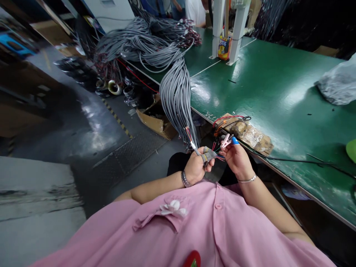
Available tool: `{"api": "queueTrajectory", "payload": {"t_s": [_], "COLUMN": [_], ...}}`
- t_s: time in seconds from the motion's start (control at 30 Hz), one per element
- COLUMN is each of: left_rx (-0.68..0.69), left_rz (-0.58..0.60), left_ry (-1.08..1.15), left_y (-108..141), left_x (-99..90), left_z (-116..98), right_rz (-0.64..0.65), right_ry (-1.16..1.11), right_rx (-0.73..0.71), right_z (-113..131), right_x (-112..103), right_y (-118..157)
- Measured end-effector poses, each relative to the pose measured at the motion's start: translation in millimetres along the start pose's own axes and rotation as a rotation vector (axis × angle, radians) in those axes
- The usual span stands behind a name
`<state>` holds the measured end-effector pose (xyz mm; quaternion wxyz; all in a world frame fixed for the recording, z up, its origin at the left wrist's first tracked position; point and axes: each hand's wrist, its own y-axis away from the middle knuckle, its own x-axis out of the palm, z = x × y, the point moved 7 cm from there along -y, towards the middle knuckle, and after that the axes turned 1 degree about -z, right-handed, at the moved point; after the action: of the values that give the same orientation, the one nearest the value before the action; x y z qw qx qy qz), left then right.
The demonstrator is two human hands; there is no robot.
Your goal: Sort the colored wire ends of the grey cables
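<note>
Head view, two hands (194, 168) (237, 159), one pink clip (226, 141)

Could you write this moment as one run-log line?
left hand: grips round grey cable | right hand: holds pink clip-shaped tool by thin multicoloured wires | near: brown wooden block at edge of green table

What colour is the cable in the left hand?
The cable in the left hand is grey on the outside, seen best in the head view.

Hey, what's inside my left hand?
A grey cable shows at one side of your left hand, thin coloured wires at the other. Your grip hides whether they join inside.
</note>
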<state>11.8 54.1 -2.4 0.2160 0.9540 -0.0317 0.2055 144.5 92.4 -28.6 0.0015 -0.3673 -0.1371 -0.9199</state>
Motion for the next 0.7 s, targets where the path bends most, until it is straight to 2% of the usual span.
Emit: {"api": "queueTrajectory", "payload": {"t_s": [0.17, 0.23, 0.33, 0.4, 0.53, 0.7], "left_rx": [-0.001, -0.004, -0.001, 0.004, -0.004, -0.009], "left_rz": [-0.006, -0.003, 0.009, 0.011, 0.008, 0.007], "left_ry": [0.017, 0.022, 0.03, 0.032, 0.012, -0.003], "left_y": [-3, -5, -6, -8, -9, -8], "left_x": [0.5, 0.1, 0.2, 0.0, 0.0, 0.4], "left_z": [2, 4, 7, 8, 11, 11], "right_rz": [-0.156, -0.118, -0.026, -0.015, -0.045, -0.034], "right_ry": [0.184, 0.144, -0.008, -0.088, -0.157, -0.126], "right_rx": [-0.255, -0.212, -0.049, 0.0, -0.039, -0.028], "right_z": [10, 5, -4, -6, -3, -7], "right_x": [-14, -12, -4, -1, 0, -1], "right_y": [2, -2, -8, -10, -11, -9]}}
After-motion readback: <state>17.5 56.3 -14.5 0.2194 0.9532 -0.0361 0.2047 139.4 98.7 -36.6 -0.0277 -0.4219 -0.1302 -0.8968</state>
